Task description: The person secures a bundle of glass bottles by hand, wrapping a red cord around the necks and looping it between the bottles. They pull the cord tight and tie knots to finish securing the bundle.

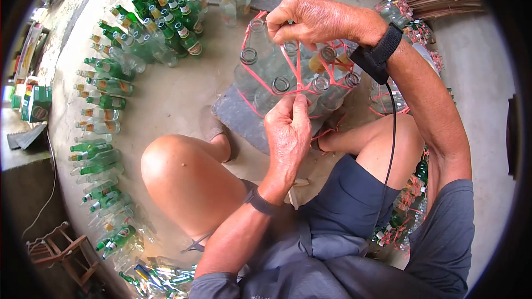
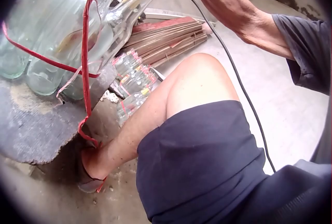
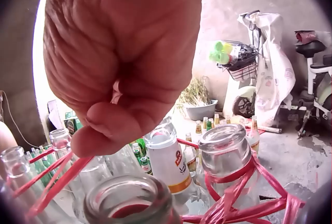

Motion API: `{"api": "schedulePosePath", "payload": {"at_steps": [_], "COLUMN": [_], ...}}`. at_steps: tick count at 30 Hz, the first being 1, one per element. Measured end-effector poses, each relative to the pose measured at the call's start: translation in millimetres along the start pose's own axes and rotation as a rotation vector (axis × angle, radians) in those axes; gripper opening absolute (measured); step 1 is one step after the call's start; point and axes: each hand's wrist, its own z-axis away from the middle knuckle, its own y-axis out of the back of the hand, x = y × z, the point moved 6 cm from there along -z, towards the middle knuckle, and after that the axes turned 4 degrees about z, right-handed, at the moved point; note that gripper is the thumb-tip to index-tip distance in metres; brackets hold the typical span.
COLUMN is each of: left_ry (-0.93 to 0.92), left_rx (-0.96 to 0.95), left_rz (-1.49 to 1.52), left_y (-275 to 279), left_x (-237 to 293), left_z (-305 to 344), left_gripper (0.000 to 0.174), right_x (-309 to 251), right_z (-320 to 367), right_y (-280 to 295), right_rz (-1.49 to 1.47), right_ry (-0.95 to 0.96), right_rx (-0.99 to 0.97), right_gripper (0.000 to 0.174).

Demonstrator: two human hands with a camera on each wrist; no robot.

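Observation:
Several clear glass bottles stand packed together on a grey slab, with red plastic twine running round and between their necks. At the near side of the bundle, my left hand pinches the twine between thumb and forefinger. A loose tail of twine hangs from it in the left wrist view. Over the far side, my right hand is curled with twine coming from under its fingertips. From close up, the right wrist view shows bottle mouths below these fingers, and one bottle with a white label.
Green and clear bottles curve along the floor at the left, with a cluster at the far left. Tied bottle bundles and a stack of planks lie at the right. Both bent knees flank the slab.

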Motion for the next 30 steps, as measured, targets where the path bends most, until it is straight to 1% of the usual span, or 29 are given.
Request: {"api": "schedulePosePath", "payload": {"at_steps": [2,4,7,9,14,16,22,26,28,30], "left_ry": [0.033,-0.057,-0.042,-0.040,-0.046,0.035,0.045,0.024,0.066,0.037], "left_rx": [-0.003,0.003,-0.003,-0.002,-0.002,-0.055,-0.076,-0.105,-0.154,-0.152], "left_rz": [0.017,-0.039,-0.039,-0.041,-0.064,-0.035,-0.058,-0.096,-0.129,-0.124], "left_y": [1,1,2,4,14,17,24,26,26,28], "left_x": [-1,0,-2,-3,6,9,15,15,14,15], "left_z": [0,0,1,2,7,9,14,18,21,21], "left_gripper": [0.032,0.031,0.031,0.031,0.029,0.028,0.027,0.028,0.027,0.027], "right_x": [3,2,1,7,12,11,15,15,14,13], "right_z": [0,-1,0,1,3,3,-2,-1,0,1], "right_y": [0,-1,1,0,-2,-2,-3,-3,-2,-4], "right_rz": [0.003,0.005,0.032,0.054,-0.003,-0.020,-0.011,-0.013,-0.005,-0.012], "right_ry": [-0.014,-0.027,-0.049,-0.139,-0.132,-0.131,-0.097,-0.121,-0.140,-0.135], "right_rx": [-0.013,-0.026,-0.026,-0.051,-0.030,-0.026,-0.033,-0.024,-0.013,-0.021], "right_gripper": [0.012,0.012,0.014,0.016,0.016,0.017,0.018,0.018,0.018,0.016]}}
